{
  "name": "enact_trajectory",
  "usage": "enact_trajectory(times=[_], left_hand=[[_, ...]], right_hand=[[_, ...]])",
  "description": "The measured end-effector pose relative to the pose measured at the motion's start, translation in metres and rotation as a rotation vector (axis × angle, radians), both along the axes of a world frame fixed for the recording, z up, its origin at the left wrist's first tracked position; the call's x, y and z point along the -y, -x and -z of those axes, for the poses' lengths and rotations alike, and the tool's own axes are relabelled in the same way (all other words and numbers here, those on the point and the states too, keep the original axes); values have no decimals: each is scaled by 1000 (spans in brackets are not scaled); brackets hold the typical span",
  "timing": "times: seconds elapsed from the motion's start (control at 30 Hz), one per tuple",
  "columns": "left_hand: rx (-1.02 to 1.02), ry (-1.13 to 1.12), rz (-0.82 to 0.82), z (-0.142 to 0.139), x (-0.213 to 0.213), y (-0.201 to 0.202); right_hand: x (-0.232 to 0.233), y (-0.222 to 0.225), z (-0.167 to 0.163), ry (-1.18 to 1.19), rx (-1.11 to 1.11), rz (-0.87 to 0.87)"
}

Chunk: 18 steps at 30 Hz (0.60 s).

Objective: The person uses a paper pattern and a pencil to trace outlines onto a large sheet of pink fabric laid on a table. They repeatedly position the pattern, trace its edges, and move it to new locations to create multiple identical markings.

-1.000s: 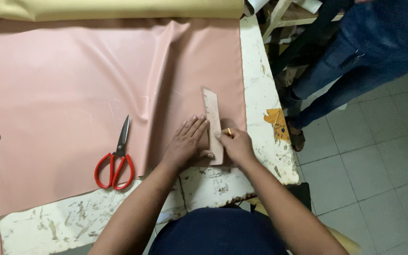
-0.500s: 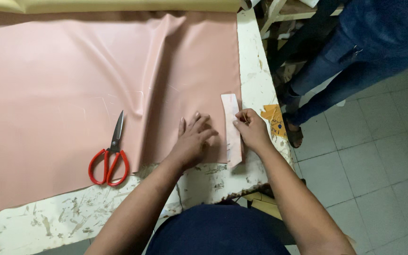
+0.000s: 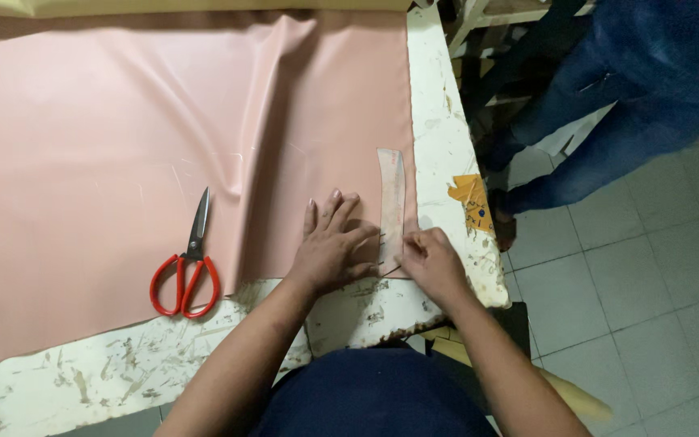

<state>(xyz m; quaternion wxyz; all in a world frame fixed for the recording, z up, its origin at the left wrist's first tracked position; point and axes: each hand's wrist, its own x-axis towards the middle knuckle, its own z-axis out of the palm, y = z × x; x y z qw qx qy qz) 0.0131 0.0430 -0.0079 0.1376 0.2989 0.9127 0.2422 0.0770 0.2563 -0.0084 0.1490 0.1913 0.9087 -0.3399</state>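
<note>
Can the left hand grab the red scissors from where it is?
Probably yes. The left hand lies flat on the pink sheet, and only bare sheet separates it from the red scissors on its left.

Setting: small sewing or leather-goods workshop, not a home. Evidence: worn white work table [image 3: 446, 121], paint chipped, surface scratched; large sheet of pink material [image 3: 123, 121] spread flat w/ a yellowish sheet [image 3: 163, 6] beyond it; red-handled scissors [image 3: 188, 263] lying on the pink sheet; narrow pattern strip [image 3: 391, 202] near table edge; tiled floor [image 3: 641, 307]; second person in jeans [image 3: 608, 105] standing beside the table.
</note>
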Motion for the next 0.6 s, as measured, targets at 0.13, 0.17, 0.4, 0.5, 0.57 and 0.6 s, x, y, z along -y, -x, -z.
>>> enact_trajectory(times=[0.13,0.17,0.4,0.5,0.57,0.6], left_hand=[[9,24,-4,-3,1,0],[22,21,-3,-3,1,0],[44,-26,-19,8,1,0],[-62,-69,-43,25,1,1],[-43,-169,-97,36,5,3],[-37,-219,-123,39,6,4]], right_hand=[[2,-17,8,39,-207,-90],[2,-18,9,43,-248,-99],[1,-16,15,27,-217,-53],[0,-18,18,1,-165,-27],[-2,-18,21,-18,-228,-56],[-3,-17,23,-28,-263,-70]])
